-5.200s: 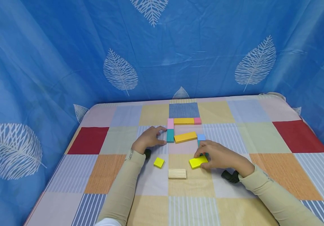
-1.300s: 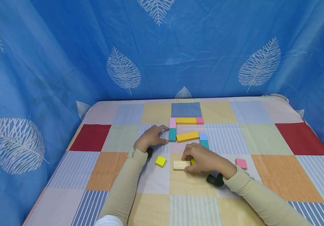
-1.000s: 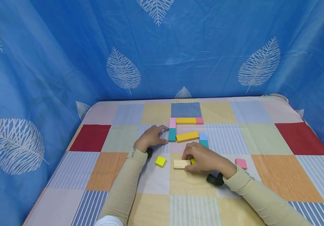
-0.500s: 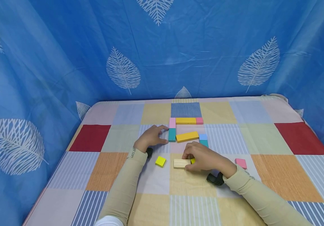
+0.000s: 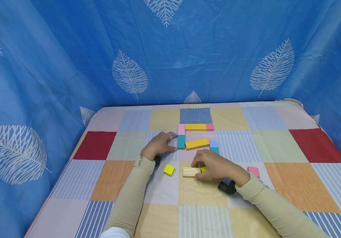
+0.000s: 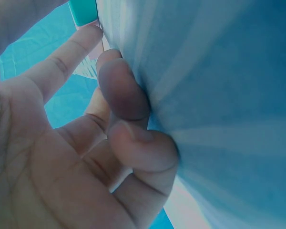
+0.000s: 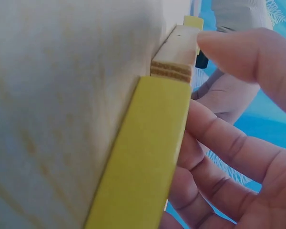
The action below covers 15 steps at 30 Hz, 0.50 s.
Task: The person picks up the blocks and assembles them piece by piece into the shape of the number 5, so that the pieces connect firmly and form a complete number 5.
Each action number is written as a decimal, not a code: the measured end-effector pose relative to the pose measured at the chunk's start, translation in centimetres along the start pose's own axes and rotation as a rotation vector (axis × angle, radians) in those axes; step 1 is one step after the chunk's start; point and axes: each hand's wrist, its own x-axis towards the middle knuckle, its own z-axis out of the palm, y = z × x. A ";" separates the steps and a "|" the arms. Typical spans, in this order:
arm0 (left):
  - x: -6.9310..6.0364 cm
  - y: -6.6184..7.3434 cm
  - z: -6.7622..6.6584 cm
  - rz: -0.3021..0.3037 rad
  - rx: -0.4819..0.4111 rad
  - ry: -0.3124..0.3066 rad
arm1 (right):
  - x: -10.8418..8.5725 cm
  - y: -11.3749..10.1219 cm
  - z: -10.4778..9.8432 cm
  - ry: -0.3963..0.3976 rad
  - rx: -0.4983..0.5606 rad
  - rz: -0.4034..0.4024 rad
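Observation:
My right hand (image 5: 218, 165) pinches the right end of a plain striped wooden block (image 5: 191, 172), thumb on the near side. A long yellow block (image 7: 143, 143) lies end to end with it, mostly hidden under the hand in the head view. My left hand (image 5: 159, 144) rests on the cloth, fingers relaxed, thumb and index finger beside a teal block (image 5: 181, 142). A pink block (image 5: 181, 129) continues the teal one upward. At the top an orange-yellow block (image 5: 195, 127) ends in a small rose block (image 5: 210, 127). Another orange-yellow block (image 5: 197, 144) slants below.
Right of the slanted block sit a light-blue block (image 5: 213, 144) and a second teal block (image 5: 214, 150), partly covered. A small yellow square (image 5: 169, 170) lies lower left, a pink square (image 5: 253, 171) right. Patchwork cloth (image 5: 201, 221) covers the table; blue curtains (image 5: 212, 49) surround it.
Since the oldest frame, the right hand has moved left from the long yellow block to the wooden block, which has shifted up and right against the yellow one. The left hand stays put.

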 end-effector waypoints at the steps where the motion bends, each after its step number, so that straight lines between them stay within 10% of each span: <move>1: 0.0 0.0 0.0 0.000 -0.001 0.000 | 0.0 0.0 -0.1 -0.006 0.014 -0.001; 15: -0.1 -0.2 -0.3 0.014 -0.006 -0.016 | 0.0 1.6 -1.5 0.014 0.224 -0.005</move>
